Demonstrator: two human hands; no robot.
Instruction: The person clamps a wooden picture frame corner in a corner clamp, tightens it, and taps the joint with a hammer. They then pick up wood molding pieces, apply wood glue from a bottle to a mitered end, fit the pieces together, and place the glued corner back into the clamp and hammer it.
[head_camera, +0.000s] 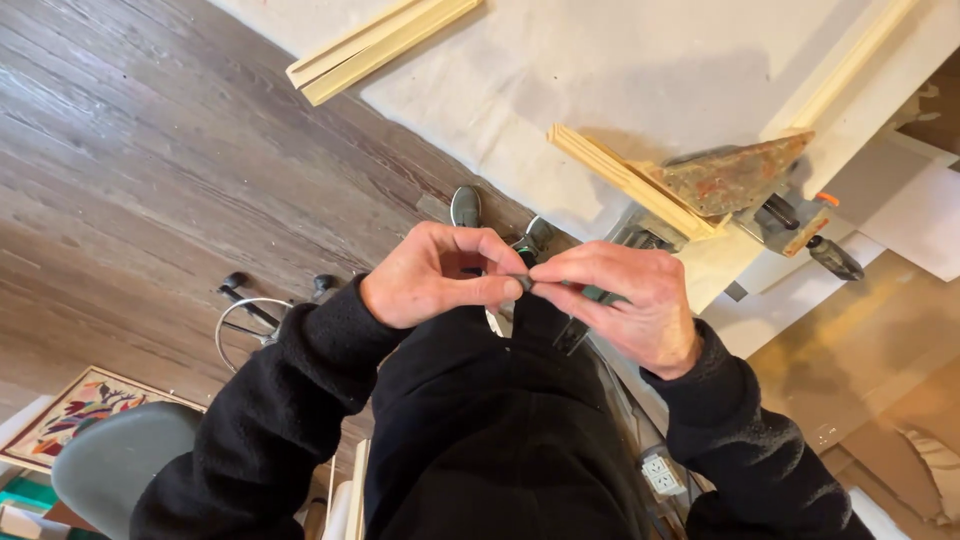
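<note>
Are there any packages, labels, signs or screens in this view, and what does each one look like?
No packages, signs or screens show.
Colourful patterned picture: lower left on the floor, a flat rectangle with a pale border and red, green and orange shapes.
White outlet block: below the right hand, small and square, with grey slots.
Left hand: meets the right hand on a small dark piece, no label visible.
</note>
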